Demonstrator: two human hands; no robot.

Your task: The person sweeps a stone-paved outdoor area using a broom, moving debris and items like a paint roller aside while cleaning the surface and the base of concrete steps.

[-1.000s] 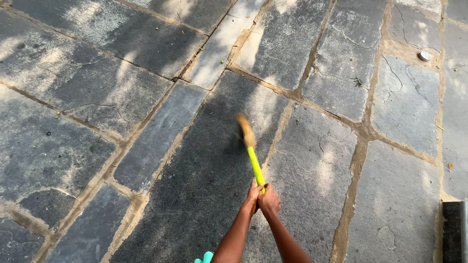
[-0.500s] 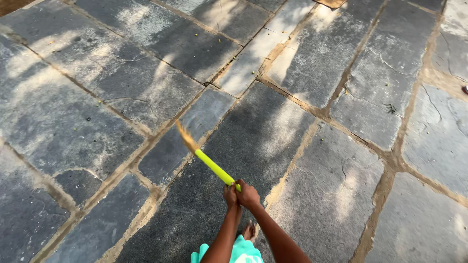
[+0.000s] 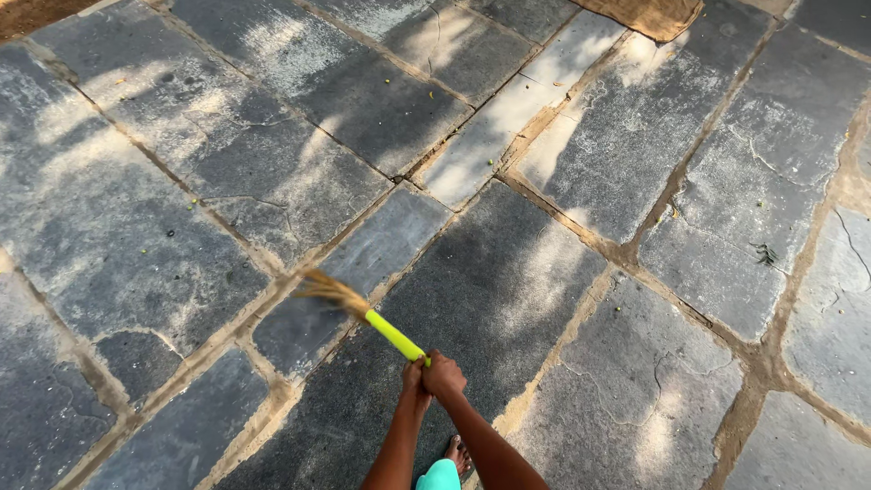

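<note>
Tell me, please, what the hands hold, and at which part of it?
Both hands, left hand and right hand, grip a broom at the near end of its yellow-green handle; the straw bristles point away to the left.

Bare forearms, turquoise garment below, one sandalled foot.

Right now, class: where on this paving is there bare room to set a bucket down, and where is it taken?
Free: the dark slab right of the broom, and the sunlit slab beyond the sandy joint. Taken: beside both hands on the yellow handle, by the bristles, and at the brown mat along the top edge.
</note>
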